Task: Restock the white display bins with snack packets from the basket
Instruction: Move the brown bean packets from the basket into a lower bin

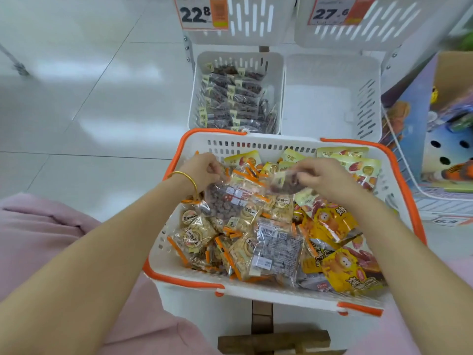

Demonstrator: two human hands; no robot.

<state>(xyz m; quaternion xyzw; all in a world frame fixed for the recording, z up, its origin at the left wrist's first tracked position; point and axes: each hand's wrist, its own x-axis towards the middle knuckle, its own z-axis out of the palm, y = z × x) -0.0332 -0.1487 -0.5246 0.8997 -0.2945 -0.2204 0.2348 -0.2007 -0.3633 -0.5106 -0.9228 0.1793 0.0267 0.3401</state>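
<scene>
A white basket with orange handles (281, 293) sits in front of me, heaped with snack packets. My left hand (202, 169) pinches the top edge of a clear packet of dark snacks (226, 201) above the heap. My right hand (321, 175) grips a smaller clear packet of dark red snacks (284, 181). Beyond the basket stand two lower white display bins: the left bin (279, 73) holds rows of dark snack packets, the right bin (330, 98) shows a bare bottom.
Two upper white bins carry price tags, 22.8 (195, 14) and 27.6 (330, 12). Yellow packets (337, 226) fill the basket's right side. A cardboard display with toys (445, 139) stands at the right. White tiled floor lies at the left; pink fabric covers my lap.
</scene>
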